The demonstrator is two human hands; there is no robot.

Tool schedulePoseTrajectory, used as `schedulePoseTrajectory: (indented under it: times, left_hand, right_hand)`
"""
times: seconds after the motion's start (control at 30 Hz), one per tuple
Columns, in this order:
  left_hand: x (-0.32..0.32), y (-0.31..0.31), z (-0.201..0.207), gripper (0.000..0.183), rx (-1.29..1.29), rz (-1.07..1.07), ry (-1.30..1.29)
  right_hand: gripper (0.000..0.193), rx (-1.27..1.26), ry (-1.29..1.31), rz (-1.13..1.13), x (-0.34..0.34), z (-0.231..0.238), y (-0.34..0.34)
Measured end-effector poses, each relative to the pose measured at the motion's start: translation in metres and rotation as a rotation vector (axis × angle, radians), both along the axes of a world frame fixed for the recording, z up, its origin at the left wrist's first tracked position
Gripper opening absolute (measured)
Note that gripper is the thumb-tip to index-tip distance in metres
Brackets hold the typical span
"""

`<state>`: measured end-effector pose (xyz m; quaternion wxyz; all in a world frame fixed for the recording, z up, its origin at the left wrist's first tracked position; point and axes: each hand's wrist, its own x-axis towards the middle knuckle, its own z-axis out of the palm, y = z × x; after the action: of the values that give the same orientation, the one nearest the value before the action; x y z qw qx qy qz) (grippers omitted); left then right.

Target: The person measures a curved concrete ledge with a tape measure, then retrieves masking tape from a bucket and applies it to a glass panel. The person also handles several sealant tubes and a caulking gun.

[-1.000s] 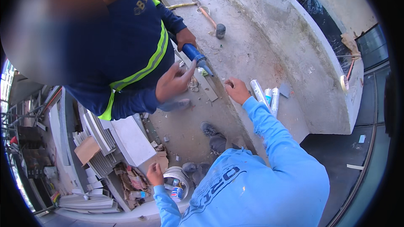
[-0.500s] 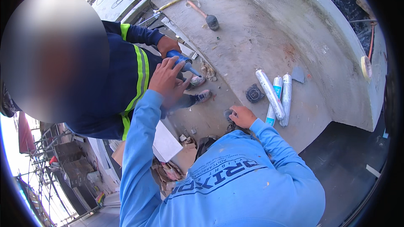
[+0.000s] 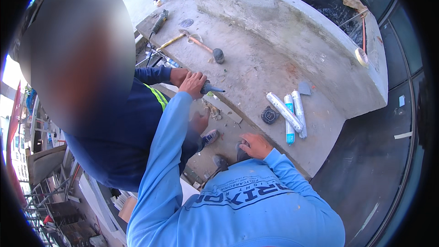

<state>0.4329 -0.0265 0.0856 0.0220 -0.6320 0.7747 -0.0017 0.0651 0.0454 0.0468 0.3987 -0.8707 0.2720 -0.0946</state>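
Observation:
My left hand (image 3: 193,84) is closed round the front of a blue caulking gun (image 3: 211,88) with a tapered nozzle pointing right. A co-worker's hand (image 3: 178,77) holds the gun just behind mine; the rest of its body is hidden. Low in front of me, my right hand (image 3: 256,146) has its fingers bent over something dark by my legs, which I cannot make out. Beyond that hand, on the concrete ledge, lie a round black tape measure (image 3: 270,115) and foil sealant sausages: a silver one (image 3: 284,111), a blue-and-white one (image 3: 289,130) and another silver one (image 3: 299,114).
The co-worker (image 3: 105,142) in dark clothing stands close on my left. Farther along the concrete ledge (image 3: 256,68) lie a rubber mallet (image 3: 218,56), a hammer (image 3: 171,42) and a corded power tool (image 3: 160,22). A tape roll (image 3: 361,57) sits on the raised wall at right.
My left hand has moved up and right and closed on the caulking gun, where it was open beside it. The gun now points more level. The view has shifted; the sausages lie as before.

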Motion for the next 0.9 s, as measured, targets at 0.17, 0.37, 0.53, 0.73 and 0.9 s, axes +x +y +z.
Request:
schedulePoseTrajectory:
  times: [0.17,0.37,0.53,0.73,0.9]
  left_hand:
    - [-0.027,-0.012,0.026,0.068,-0.291,-0.014,0.485]
    - [-0.048,-0.013,0.093,0.073,-0.5,-0.062,0.536]
    - [-0.079,-0.015,0.134,0.074,-0.701,0.091,0.716]
    - [-0.084,-0.04,0.134,0.068,-0.499,0.432,1.216]
    - [-0.076,-0.049,0.121,0.055,-0.462,0.455,1.45]
  right_hand:
    - [0.045,0.033,-0.008,-0.148,-0.008,-0.011,-0.001]
    - [0.053,0.108,-0.286,-0.381,0.034,0.039,-0.061]
    - [0.069,0.092,-0.567,-0.314,0.09,0.064,-0.131]
    - [0.077,0.496,-0.71,0.08,0.165,0.054,-0.17]
    - [0.076,0.625,-0.743,0.015,0.188,0.039,-0.169]
